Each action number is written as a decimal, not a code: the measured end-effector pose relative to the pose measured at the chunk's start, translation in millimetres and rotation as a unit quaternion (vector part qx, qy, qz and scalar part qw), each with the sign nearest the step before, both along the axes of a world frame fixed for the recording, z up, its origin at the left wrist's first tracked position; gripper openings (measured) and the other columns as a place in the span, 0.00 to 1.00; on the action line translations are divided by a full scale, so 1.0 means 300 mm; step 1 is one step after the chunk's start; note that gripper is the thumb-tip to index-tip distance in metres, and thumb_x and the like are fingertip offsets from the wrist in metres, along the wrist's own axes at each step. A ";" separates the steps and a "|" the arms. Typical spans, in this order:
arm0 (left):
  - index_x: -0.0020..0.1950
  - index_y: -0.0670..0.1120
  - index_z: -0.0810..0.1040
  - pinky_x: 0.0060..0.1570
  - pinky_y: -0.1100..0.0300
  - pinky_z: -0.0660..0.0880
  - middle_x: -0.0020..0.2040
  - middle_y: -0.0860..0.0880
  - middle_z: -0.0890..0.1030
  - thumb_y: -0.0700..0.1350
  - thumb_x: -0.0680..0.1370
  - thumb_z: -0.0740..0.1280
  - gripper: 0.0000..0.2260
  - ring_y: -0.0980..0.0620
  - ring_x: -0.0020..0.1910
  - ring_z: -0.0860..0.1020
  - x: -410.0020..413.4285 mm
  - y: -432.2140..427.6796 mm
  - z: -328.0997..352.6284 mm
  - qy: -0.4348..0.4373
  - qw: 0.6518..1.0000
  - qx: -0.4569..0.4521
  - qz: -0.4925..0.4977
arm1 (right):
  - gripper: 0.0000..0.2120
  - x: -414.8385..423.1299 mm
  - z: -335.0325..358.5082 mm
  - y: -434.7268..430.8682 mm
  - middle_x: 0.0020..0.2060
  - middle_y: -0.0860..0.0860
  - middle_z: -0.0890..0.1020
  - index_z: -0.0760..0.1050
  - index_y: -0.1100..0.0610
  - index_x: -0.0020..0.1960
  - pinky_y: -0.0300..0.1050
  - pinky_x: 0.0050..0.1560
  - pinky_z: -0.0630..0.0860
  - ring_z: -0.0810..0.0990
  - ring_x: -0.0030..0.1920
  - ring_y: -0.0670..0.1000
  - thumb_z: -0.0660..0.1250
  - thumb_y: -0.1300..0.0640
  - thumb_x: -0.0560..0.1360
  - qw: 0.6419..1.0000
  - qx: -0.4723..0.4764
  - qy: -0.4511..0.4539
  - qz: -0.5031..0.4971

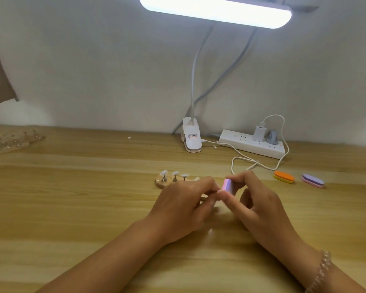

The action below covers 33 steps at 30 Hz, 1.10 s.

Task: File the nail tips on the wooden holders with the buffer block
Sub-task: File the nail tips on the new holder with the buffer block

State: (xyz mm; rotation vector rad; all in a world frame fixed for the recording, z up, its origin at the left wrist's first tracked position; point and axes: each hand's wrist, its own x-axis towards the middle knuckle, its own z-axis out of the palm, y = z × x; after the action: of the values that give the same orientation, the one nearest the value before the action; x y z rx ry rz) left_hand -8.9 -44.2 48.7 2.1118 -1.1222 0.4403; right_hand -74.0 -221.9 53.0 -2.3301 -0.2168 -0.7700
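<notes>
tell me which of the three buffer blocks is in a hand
The pink-and-lilac block, pinched in the right hand; the orange block and the purple block lie loose on the table further right.

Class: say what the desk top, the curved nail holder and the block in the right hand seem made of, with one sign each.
Desk top: wood or wood-look laminate, satin; plank grain.
Nail holder: pale unpainted wood, metal-looking pegs.
Buffer block: likely layered foam, matt pink and lilac bands; pinched by the right hand.
</notes>
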 end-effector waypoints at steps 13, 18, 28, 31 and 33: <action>0.54 0.51 0.79 0.34 0.56 0.72 0.41 0.54 0.83 0.53 0.79 0.59 0.12 0.55 0.36 0.77 0.001 0.001 0.004 0.002 0.999 0.035 0.012 | 0.18 -0.021 0.005 0.020 0.37 0.33 0.74 0.72 0.45 0.51 0.36 0.29 0.68 0.74 0.30 0.46 0.64 0.33 0.71 0.998 -0.064 -0.001 0.015; 0.51 0.52 0.78 0.33 0.61 0.68 0.40 0.56 0.82 0.54 0.80 0.59 0.11 0.57 0.36 0.78 -0.002 -0.003 0.003 -0.025 0.999 0.018 0.016 | 0.17 -0.009 0.005 0.009 0.40 0.34 0.77 0.72 0.46 0.51 0.38 0.31 0.68 0.75 0.31 0.48 0.64 0.34 0.73 1.000 -0.012 0.010 0.002; 0.52 0.52 0.79 0.33 0.61 0.70 0.42 0.56 0.83 0.53 0.81 0.62 0.08 0.61 0.32 0.73 0.005 -0.005 -0.005 -0.017 1.000 0.010 0.021 | 0.18 0.001 0.004 -0.002 0.41 0.34 0.77 0.72 0.46 0.49 0.37 0.33 0.67 0.76 0.31 0.47 0.61 0.33 0.73 1.000 -0.015 0.015 -0.020; 0.54 0.52 0.78 0.36 0.55 0.73 0.44 0.55 0.83 0.54 0.81 0.61 0.10 0.60 0.35 0.77 0.005 -0.006 -0.002 0.010 0.999 0.028 0.024 | 0.18 -0.002 -0.002 0.004 0.39 0.36 0.77 0.73 0.45 0.50 0.39 0.31 0.68 0.76 0.31 0.47 0.61 0.31 0.73 0.999 -0.044 0.008 -0.018; 0.56 0.52 0.77 0.39 0.51 0.74 0.47 0.55 0.84 0.54 0.80 0.60 0.11 0.53 0.39 0.80 0.012 -0.003 -0.002 0.030 0.999 0.033 0.024 | 0.19 -0.010 -0.003 0.018 0.37 0.36 0.76 0.73 0.44 0.51 0.38 0.30 0.68 0.75 0.31 0.46 0.61 0.31 0.72 0.998 -0.069 0.006 0.000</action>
State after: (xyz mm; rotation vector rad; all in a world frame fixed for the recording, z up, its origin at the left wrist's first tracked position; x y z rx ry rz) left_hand -5.4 -45.0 48.2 2.1990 -1.0679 0.3648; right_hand -76.9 -216.4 52.1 -2.4635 -0.2727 -0.7617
